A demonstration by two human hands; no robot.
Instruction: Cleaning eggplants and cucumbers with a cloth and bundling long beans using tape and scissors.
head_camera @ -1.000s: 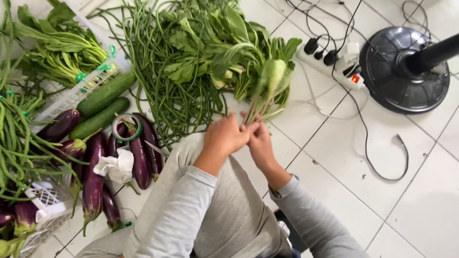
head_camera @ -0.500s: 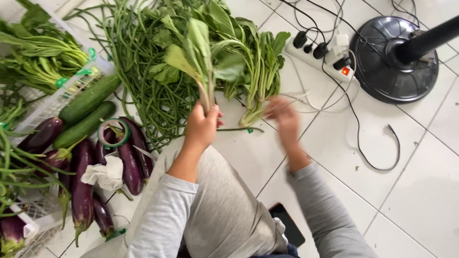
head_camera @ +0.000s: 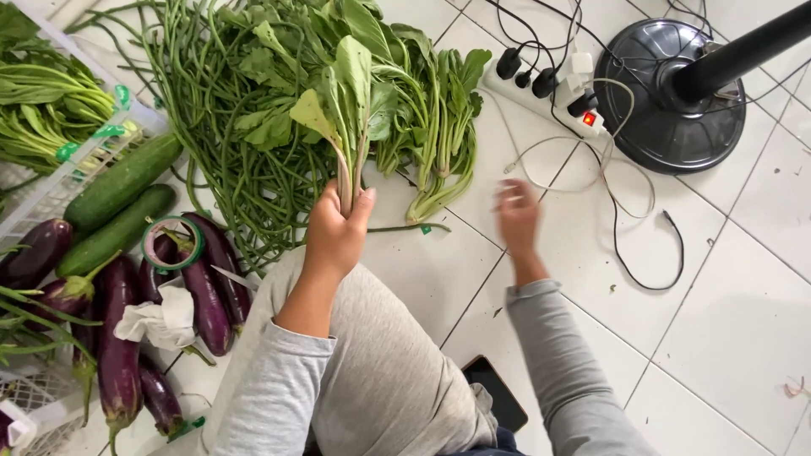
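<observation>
Near the centre of the frame, the left hand (head_camera: 335, 232) is closed in a fist around the pale stems of a small bunch of leafy green vegetables (head_camera: 345, 101), holding it upright so the broad leaves fan out toward the top of the picture. The fingers are wrapped tightly together around the stems, with the thumb pressed against the side. Right of centre, the right hand (head_camera: 518, 218) hovers empty over the white floor tiles (head_camera: 735, 304); it is blurred, so the fingers seem loosely open and slightly curled, though I cannot tell exactly.

Just right of the held bunch, another bundle of long-stemmed leafy greens (head_camera: 439, 143) lies on the tiles. Behind and left of it spreads a large heap of thin green long beans (head_camera: 211, 127). At the left, two dark green cucumbers (head_camera: 118, 198) lie side by side, and below them several glossy purple eggplants (head_camera: 169, 312) lie in a cluster with a roll of green tape (head_camera: 172, 242) and a crumpled white tissue (head_camera: 160, 321) on top. In the upper left, a white plastic basket (head_camera: 80, 160) holds more tied greens.

In the upper right stands the round black base of a standing fan (head_camera: 672, 101), with a white power strip (head_camera: 549, 93) and trailing cables beside it. A dark phone (head_camera: 494, 393) lies at the bottom centre between the grey-clad legs.
</observation>
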